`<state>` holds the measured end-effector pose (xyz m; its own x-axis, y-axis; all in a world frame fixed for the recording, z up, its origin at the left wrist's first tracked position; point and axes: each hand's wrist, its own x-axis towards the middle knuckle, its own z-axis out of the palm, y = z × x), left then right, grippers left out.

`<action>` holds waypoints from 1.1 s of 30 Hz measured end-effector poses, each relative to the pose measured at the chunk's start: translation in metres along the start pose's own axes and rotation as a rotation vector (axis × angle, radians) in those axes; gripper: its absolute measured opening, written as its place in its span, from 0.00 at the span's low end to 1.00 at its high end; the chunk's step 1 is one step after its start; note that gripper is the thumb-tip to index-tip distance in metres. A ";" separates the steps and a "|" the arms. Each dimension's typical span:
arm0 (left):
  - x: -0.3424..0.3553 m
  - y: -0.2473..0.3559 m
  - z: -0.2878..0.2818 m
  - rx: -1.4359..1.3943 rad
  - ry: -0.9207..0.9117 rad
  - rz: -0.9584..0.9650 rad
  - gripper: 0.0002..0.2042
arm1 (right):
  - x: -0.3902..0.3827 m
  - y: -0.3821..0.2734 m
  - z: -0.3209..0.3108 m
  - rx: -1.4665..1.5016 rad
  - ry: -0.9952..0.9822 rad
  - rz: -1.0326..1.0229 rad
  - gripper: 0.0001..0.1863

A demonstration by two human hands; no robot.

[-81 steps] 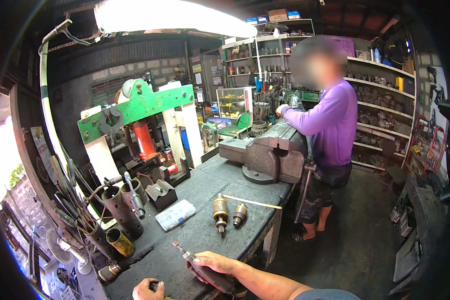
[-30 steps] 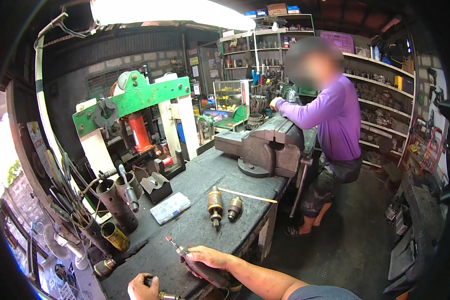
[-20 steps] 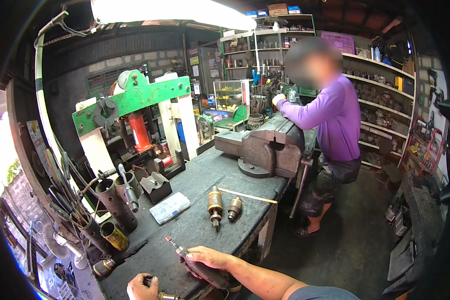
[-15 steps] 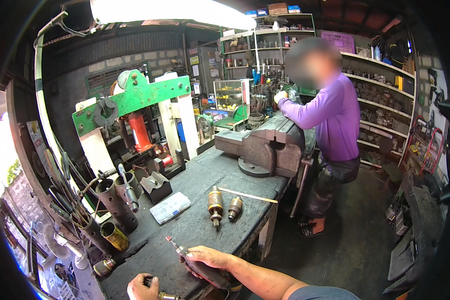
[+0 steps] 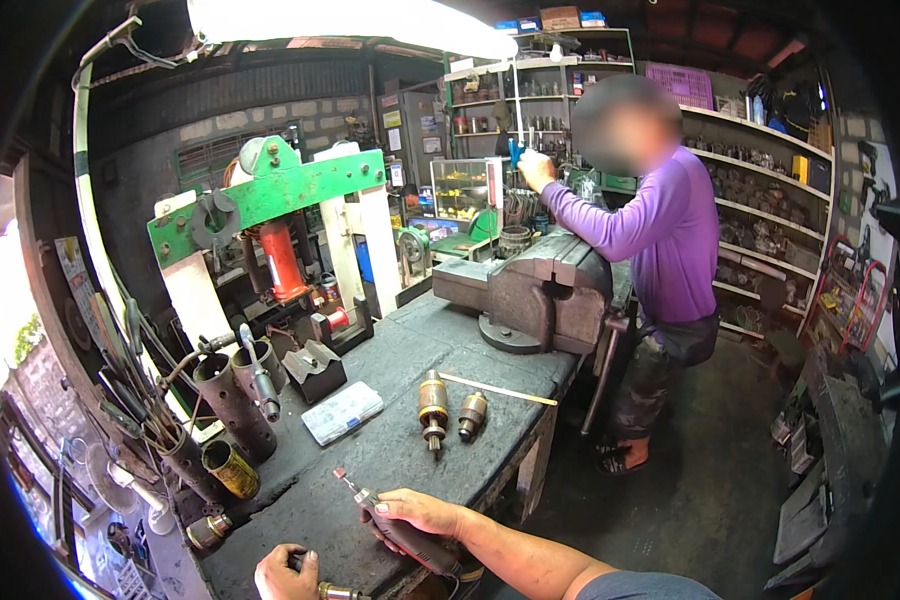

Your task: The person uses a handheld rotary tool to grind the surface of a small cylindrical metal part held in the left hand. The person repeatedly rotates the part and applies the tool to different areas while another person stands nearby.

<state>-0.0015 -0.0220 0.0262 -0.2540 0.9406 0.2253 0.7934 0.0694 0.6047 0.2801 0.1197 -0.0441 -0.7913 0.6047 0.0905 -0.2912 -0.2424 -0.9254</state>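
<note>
Left hand [image 5: 285, 574] curls around a small brass part [image 5: 336, 592] at the bench [image 5: 390, 455] edge. Right hand [image 5: 422, 513] grips a rotary tool [image 5: 395, 525] — fingers wrapped tight, tip up-left. Beyond lie 2 armatures [image 5: 447, 407], then a vise [image 5: 540, 295] — a person [image 5: 660, 250] stands by it.

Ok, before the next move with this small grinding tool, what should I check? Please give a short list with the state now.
1. Right hand grips the grinding tool firmly: ok.
2. Tool tip is apart from everything: ok.
3. Small metal part held steady in the left hand: cannot tell, mostly cut off.
4. Two motor parts lie away from the tip: ok.
5. Other person stands far from the tool: ok.
</note>
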 end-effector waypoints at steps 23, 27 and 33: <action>-0.001 0.001 -0.002 0.002 -0.015 -0.010 0.16 | -0.001 -0.004 0.001 0.011 0.001 0.009 0.28; 0.000 0.000 -0.001 0.005 -0.005 0.003 0.16 | -0.001 -0.003 0.001 0.005 0.003 0.009 0.27; 0.000 -0.002 0.000 -0.007 0.002 0.011 0.16 | 0.001 0.000 0.005 0.002 0.032 -0.029 0.28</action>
<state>-0.0029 -0.0223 0.0249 -0.2461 0.9408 0.2332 0.7923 0.0566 0.6075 0.2768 0.1165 -0.0418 -0.7650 0.6354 0.1051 -0.3147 -0.2265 -0.9218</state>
